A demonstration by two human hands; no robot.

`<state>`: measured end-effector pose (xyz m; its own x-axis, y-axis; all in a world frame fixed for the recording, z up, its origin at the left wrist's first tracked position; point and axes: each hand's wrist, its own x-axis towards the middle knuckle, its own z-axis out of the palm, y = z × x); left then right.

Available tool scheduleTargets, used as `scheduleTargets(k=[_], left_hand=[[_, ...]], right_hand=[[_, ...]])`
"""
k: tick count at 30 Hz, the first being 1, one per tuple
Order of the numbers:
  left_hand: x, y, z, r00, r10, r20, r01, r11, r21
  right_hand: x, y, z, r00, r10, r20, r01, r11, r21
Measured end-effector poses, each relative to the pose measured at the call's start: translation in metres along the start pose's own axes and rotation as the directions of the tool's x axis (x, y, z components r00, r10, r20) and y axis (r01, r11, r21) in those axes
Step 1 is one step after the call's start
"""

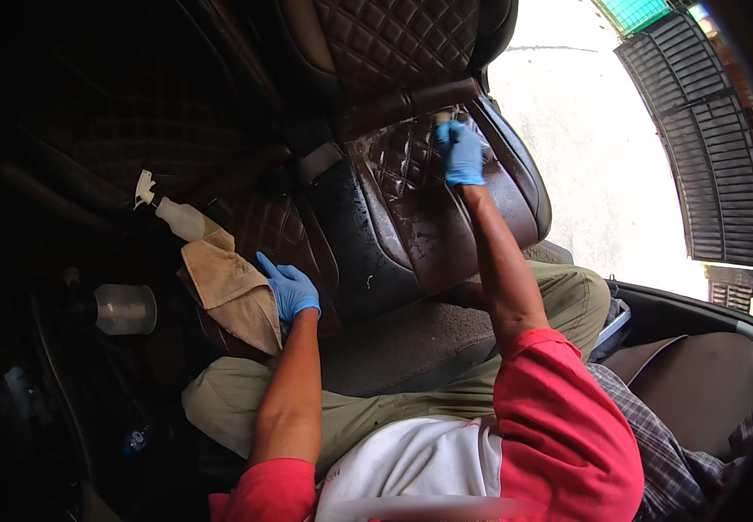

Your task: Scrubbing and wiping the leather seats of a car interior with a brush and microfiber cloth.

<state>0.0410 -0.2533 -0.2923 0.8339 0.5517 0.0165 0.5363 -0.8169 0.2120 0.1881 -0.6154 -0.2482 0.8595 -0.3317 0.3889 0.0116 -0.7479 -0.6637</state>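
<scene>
My right hand, in a blue disposable glove, grips a small tan-topped thing, perhaps a brush, against the wet, quilted brown cushion of a car seat. Whitish suds or wet shine lie on the cushion around it. My left hand, gloved too, rests with its fingers apart on the seat beside a tan cloth; its fingertips are partly at the cloth's edge. A translucent spray bottle with a white trigger head lies beyond the cloth, its lower end covered by it.
A translucent plastic container is at the left in the dark. The quilted seat backrest rises at the top. Carpet lies between the seat and my legs. At the right are the door opening, a checked cloth and a metal gate outside.
</scene>
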Motion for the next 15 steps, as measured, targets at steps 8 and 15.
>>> scheduleTargets(k=[8,15], left_hand=[[0.002,-0.006,0.005,0.997,0.036,-0.063,-0.034,0.999,0.034],[0.0,-0.006,0.007,0.996,0.042,-0.076,-0.038,0.998,0.051]], right_hand=[[-0.022,-0.018,-0.025,0.991,-0.01,0.132,-0.003,0.995,0.101],[-0.048,-0.017,-0.027,0.99,-0.017,0.139,0.01,0.998,0.055]])
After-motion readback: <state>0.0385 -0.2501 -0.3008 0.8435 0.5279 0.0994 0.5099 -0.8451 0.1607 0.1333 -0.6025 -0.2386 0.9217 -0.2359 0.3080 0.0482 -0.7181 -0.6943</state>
